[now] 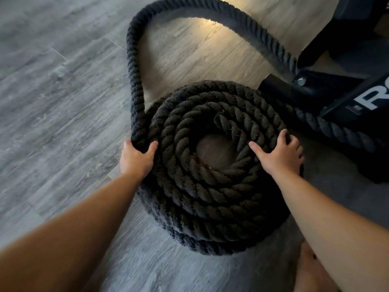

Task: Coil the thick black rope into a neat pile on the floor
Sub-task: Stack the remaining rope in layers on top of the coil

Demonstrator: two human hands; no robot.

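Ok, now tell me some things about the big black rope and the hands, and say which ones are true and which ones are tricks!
1. The left hand grips the rope at the left edge of the coil. True.
2. The right hand hangs in the air, touching nothing. False: it rests on the coil's right side.
3. All of the rope is wound up. False: a long loop lies out on the floor beyond the coil.
4. Floor shows through the hole in the coil's middle. True.

Grey wood-plank floor [52, 91], black metal equipment frame [336, 95] upper right, warm light patch beyond
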